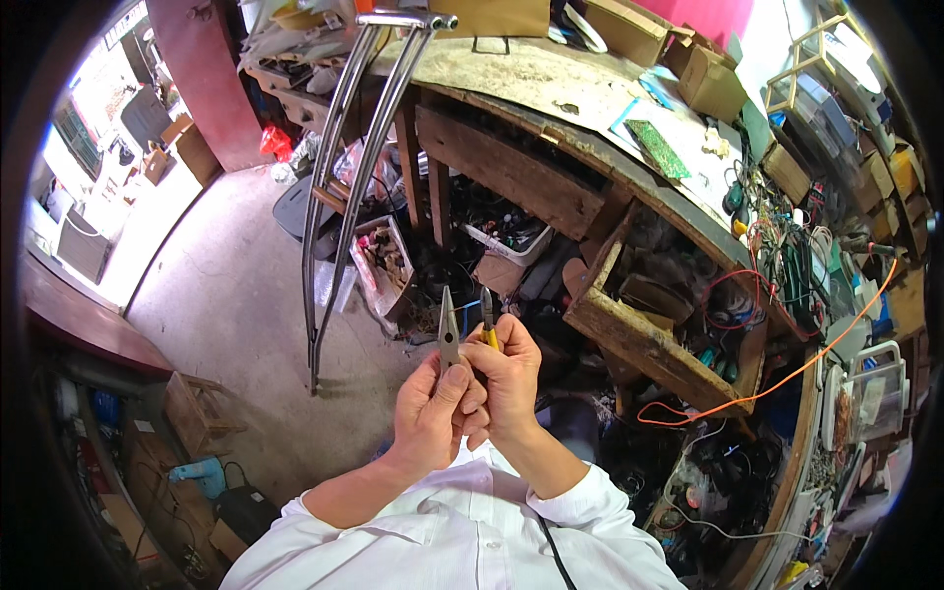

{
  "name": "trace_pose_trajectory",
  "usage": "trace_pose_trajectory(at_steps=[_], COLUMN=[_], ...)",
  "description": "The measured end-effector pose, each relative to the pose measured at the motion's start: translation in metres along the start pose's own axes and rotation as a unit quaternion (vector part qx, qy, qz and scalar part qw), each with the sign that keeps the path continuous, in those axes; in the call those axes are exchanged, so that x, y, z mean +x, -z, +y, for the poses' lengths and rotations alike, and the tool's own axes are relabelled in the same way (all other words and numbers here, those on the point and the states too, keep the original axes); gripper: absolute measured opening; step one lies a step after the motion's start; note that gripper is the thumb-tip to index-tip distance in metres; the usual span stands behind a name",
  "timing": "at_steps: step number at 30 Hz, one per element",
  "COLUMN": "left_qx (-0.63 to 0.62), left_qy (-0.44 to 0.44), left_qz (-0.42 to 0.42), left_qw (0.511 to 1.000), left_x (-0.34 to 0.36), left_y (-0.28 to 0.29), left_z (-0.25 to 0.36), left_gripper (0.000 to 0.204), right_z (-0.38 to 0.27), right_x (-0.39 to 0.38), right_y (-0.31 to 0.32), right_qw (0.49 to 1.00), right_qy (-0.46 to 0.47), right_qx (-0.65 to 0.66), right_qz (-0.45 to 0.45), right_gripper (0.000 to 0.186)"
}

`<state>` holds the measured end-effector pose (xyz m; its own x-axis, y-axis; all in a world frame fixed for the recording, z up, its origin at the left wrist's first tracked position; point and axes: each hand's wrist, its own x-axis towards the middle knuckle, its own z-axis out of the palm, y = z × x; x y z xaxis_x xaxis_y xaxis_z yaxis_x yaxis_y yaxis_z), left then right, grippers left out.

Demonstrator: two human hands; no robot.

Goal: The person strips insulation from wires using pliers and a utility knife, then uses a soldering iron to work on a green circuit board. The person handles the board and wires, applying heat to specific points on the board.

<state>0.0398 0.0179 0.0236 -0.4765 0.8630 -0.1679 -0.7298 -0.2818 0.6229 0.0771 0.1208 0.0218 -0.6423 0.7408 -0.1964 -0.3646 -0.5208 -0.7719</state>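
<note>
My left hand [429,411] is closed on silver long-nose pliers [448,334], their narrow jaws pointing up and away from me. Close beside it, my right hand [511,382] grips a smaller pair of pliers [488,313] with short dark jaws and yellow handles. The two tools stand side by side with a small gap between their tips. A thin pale strand seems to cross that gap; what it joins cannot be made out. My fingers meet in front of my white shirt and hide both tools' lower handles.
A metal crutch [372,147] leans against the worn workbench [551,74]. An open wooden drawer [657,346] juts out at right, with an orange cable [777,391] beside it. Boxes of parts [382,258] sit under the bench. A wooden stool [200,408] stands at left.
</note>
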Motion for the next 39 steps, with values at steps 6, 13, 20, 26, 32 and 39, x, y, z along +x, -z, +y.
trace_pose_trajectory(at_steps=[6, 13, 20, 26, 32, 39], left_qx=[0.010, 0.017, 0.099, 0.166, 0.168, 0.195], left_qy=[-0.004, -0.015, 0.034, 0.064, 0.071, 0.091], left_qz=[-0.013, -0.012, 0.004, -0.016, -0.012, -0.025], left_qw=[1.000, 1.000, 0.995, 0.984, 0.983, 0.976], left_x=[-0.001, -0.001, 0.001, -0.002, -0.004, -0.003], left_y=[-0.002, -0.005, 0.018, 0.032, 0.030, 0.028], left_z=[0.002, 0.002, 0.019, 0.037, 0.040, 0.042], left_gripper=[0.035, 0.033, 0.021, 0.020, 0.020, 0.020], right_z=[-0.005, -0.004, -0.011, -0.034, -0.043, -0.040], right_x=[-0.002, 0.001, 0.023, 0.029, 0.022, 0.024], right_y=[-0.001, -0.001, 0.023, 0.038, 0.031, 0.032], right_qw=[1.000, 1.000, 0.973, 0.842, 0.791, 0.781], right_qy=[-0.004, 0.004, 0.054, 0.127, 0.096, 0.120], right_qx=[0.006, 0.004, -0.173, -0.459, -0.536, -0.544], right_qz=[-0.009, -0.018, -0.144, -0.254, -0.279, -0.284], right_gripper=[0.038, 0.037, 0.032, 0.032, 0.041, 0.042])
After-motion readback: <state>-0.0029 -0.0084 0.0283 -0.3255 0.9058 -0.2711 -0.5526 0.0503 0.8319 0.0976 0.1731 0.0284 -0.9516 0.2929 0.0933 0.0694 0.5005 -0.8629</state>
